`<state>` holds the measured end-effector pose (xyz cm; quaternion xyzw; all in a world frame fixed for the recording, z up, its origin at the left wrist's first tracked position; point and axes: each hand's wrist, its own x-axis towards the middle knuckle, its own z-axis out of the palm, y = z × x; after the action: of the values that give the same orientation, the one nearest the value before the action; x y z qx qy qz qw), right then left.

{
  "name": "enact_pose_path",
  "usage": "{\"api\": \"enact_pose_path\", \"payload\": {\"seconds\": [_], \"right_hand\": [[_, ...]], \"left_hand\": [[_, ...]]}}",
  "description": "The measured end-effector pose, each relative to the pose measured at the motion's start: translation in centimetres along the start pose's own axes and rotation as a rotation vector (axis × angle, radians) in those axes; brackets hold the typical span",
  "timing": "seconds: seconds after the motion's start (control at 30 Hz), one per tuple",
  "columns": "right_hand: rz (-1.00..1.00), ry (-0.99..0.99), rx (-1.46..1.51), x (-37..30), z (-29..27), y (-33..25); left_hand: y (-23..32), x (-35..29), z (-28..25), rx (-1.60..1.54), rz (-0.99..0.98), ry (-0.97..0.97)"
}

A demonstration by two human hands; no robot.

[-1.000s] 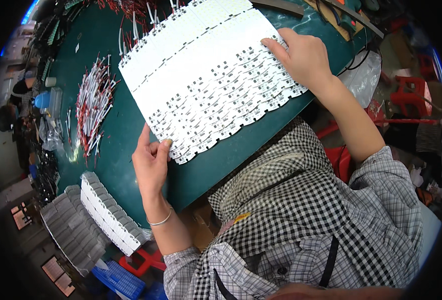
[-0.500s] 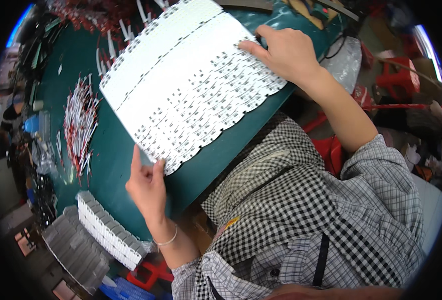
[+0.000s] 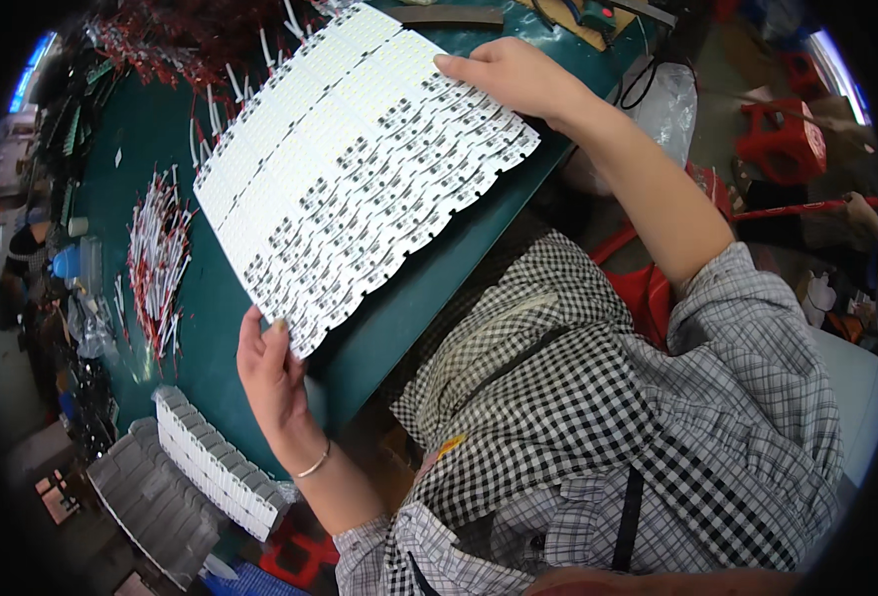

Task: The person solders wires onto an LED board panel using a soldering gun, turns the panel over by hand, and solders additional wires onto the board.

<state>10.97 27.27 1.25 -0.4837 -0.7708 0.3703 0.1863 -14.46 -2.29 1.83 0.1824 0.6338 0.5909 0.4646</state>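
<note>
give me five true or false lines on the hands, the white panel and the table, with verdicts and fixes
1. The left hand and right hand both grip the white panel. True.
2. The tabletop is yellow. False: the tabletop is green.
3. A pile of red and white wires lies left of the panel. True.
4. The bracelet is on the right wrist. False: the bracelet is on the left wrist.
5. The right thumb lies on top of the panel. True.
</note>
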Motion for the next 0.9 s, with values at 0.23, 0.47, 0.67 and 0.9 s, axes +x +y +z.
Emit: {"api": "enact_pose_path", "payload": {"seconds": [0.23,0.47,0.67,0.9], "right_hand": [[-0.069,0.182,-0.031,-0.2,1.3,-0.2],[-0.321,0.407,-0.085,2.1,3.2,-0.9],[-0.345,0.407,-0.304,1.6,3.4,0.7],[-0.395,0.409,-0.532,0.9,3.5,0.6]], "left_hand": [[-0.1,0.2,-1.0,0.085,0.205,0.01],[0.8,4.6,-2.5,0.314,0.269,0.008],[0.9,4.8,-1.2,0.555,0.172,0.013],[0.8,4.9,-0.6,0.729,0.191,0.124]]}}
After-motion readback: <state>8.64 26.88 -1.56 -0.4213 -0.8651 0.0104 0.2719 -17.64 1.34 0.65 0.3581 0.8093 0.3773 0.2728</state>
